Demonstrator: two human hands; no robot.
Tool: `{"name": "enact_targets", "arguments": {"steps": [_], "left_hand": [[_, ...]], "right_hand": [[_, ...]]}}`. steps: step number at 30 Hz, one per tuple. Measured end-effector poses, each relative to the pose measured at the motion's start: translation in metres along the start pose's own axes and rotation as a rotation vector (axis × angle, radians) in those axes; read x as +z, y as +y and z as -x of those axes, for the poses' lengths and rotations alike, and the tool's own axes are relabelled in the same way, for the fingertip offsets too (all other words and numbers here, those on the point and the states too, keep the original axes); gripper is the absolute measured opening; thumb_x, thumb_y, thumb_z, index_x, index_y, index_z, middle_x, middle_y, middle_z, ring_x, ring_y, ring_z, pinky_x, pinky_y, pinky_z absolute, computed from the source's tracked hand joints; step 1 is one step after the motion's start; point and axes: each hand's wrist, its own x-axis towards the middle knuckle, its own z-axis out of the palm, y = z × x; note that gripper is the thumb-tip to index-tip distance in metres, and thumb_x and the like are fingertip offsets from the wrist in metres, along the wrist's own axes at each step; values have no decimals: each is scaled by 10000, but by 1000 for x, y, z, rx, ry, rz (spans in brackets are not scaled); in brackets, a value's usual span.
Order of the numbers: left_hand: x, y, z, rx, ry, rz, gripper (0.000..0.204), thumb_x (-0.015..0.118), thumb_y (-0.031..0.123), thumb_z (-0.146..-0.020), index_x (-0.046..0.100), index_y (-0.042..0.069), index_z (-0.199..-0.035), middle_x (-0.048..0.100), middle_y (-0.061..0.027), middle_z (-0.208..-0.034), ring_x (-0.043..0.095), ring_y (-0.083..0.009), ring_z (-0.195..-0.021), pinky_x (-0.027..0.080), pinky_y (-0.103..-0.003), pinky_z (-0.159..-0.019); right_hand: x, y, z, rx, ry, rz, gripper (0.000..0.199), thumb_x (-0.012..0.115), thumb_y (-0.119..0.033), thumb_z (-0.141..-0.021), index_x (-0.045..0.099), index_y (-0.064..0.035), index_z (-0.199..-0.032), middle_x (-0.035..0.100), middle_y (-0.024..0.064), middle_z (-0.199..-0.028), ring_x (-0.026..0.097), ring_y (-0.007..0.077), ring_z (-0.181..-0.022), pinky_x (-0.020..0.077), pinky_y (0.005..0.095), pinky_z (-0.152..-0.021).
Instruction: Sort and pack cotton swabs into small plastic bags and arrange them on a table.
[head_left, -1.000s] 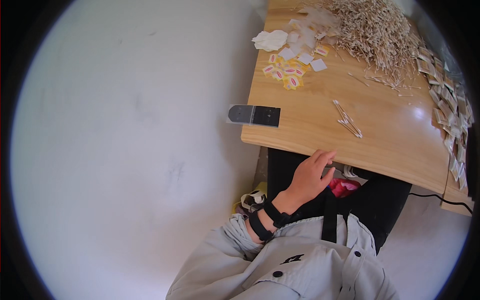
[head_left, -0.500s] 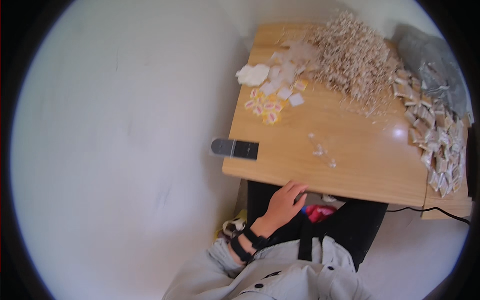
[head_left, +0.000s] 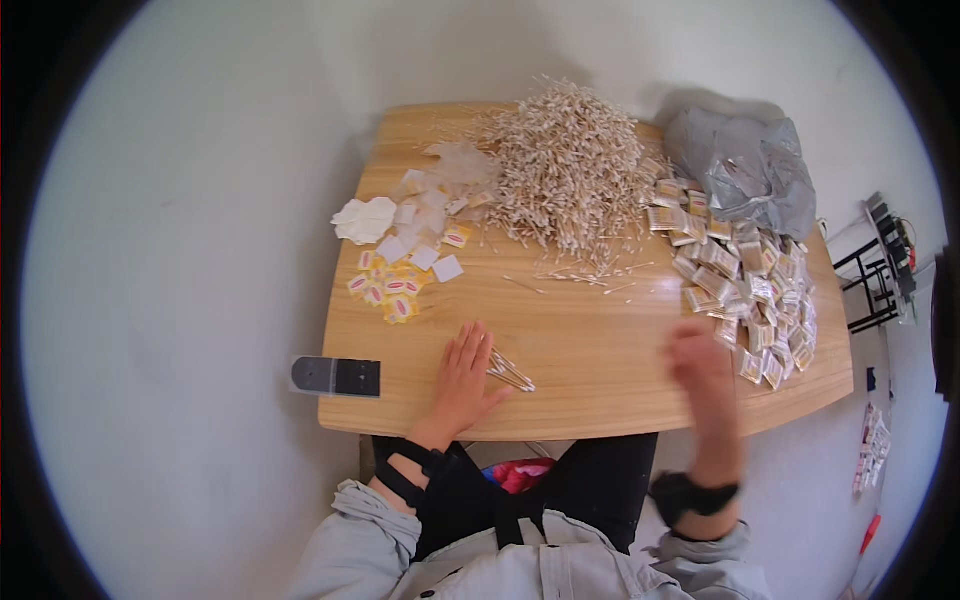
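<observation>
My left hand (head_left: 462, 378) lies on the wooden table with its fingers stretched forward, next to a small bunch of cotton swabs (head_left: 513, 372). Part of that bunch may be hidden under the hand. Above the right side of the table is my right hand (head_left: 700, 365), smeared by motion, so its fingers cannot be read. Closest to it are many small clear packets of cotton swabs (head_left: 745, 285), heaped at the right. A big pile of loose cotton swabs (head_left: 570, 165) rises at the back middle.
Yellow-and-white printed cards (head_left: 395, 288), blank white squares (head_left: 422, 257) and clear bags (head_left: 465, 170) lie at the back left, beside crumpled white tissue (head_left: 364, 220). A grey plastic bag (head_left: 745, 165) stands back right. A dark flat strip (head_left: 340, 377) overhangs the left edge.
The view has swung right. My left hand has moved from the front edge onto the table beside the few swabs. My right hand has come into view.
</observation>
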Motion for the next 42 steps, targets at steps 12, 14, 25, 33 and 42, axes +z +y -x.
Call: {"name": "enact_targets", "arguments": {"steps": [12,14,25,33,42], "left_hand": [[16,18,17,-213,-75,-131,1001,723,473,-760,243,-62,-1457,192,-216,-1557,194,-342,-1445,176,-481,-1158],[14,20,20,-253,-66,-112,1001,722,462,-766,231,-71,-1457,185,-228,-1556,191,-354,-1443,174,-486,-1158],[-4,-14,18,-349,282,39,504,713,80,-758,516,31,-1220,444,-183,-1293,434,-372,-1189,351,-488,-1006],[0,-19,16,-367,389,78,261,698,48,-775,618,72,-1023,517,-141,-1196,483,-349,-1127,383,-447,-954],[4,-18,13,-367,453,76,174,724,79,-760,626,69,-904,549,-109,-1092,512,-328,-1056,401,-426,-909]], "right_hand": [[116,180,-24,-107,-46,720,224,716,-140,-807,659,-97,-1020,560,109,-989,640,239,-750,514,380,-642],[119,178,-34,-89,-35,677,224,710,-137,-813,659,-100,-1028,559,108,-989,640,238,-752,515,376,-644],[149,171,-52,-231,-34,714,200,736,-136,-800,698,-126,-997,541,61,-926,612,194,-713,510,318,-616],[168,173,-66,-342,-176,831,80,707,-152,-779,674,-131,-850,545,47,-905,614,243,-814,512,365,-633],[179,167,-74,-402,-317,882,35,653,-142,-791,640,-117,-811,543,53,-911,618,250,-819,516,380,-608]]}}
